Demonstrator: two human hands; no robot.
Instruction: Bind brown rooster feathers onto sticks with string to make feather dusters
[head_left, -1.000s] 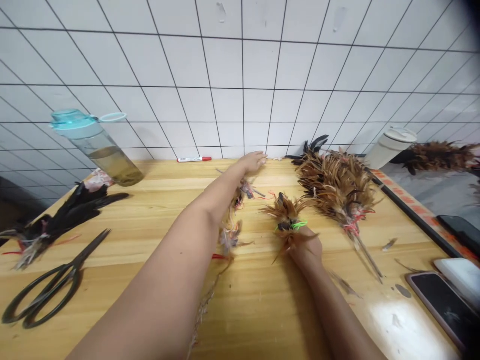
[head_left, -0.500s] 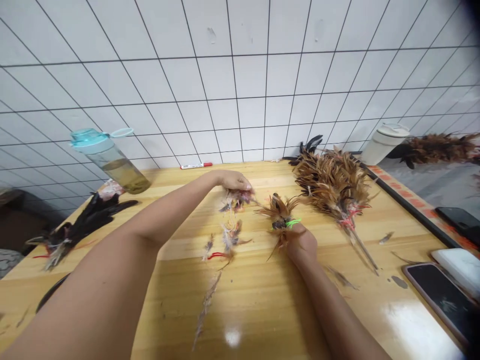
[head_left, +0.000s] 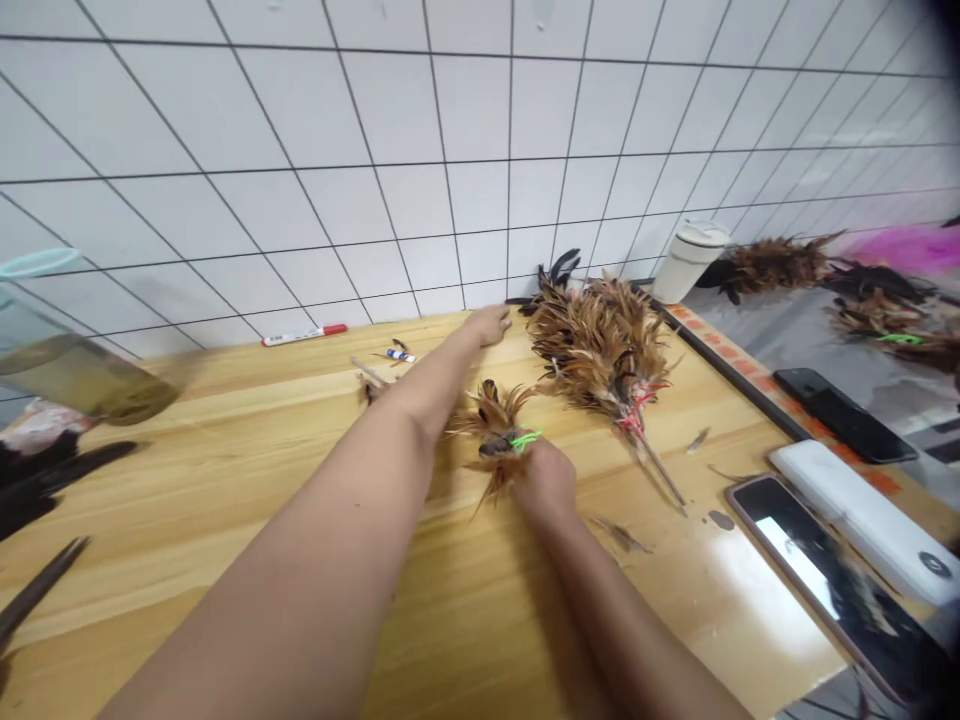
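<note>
Bottle: clear, smooth and round, with brown drink in it (head_left: 82, 375).
Black feathers: long, flat and dark, beside the bottle (head_left: 52, 475).
Dark blade: thin and pointy, cut off by the picture's edge (head_left: 41, 590).
Pen: white with a red cap, near the shiny tile wall (head_left: 304, 336).
Blue-and-white bit: tiny, on the smooth wood bench, near the left arm, which hides some bench (head_left: 400, 355).
Left hand: far back near the wall; I cannot tell if it holds anything (head_left: 491, 325).
Feather bunch: brown, spiky, green tie; right of the left arm, closer than the left hand (head_left: 495, 420).
Right hand: wrapped around the bunch's near end (head_left: 549, 480).
Big duster: fluffy, brown, red string, thin stick; right of both hands (head_left: 600, 340).
Cup: white and smooth, just behind the duster (head_left: 690, 262).
Phone: flat and shiny, right of the right arm (head_left: 825, 580).
</note>
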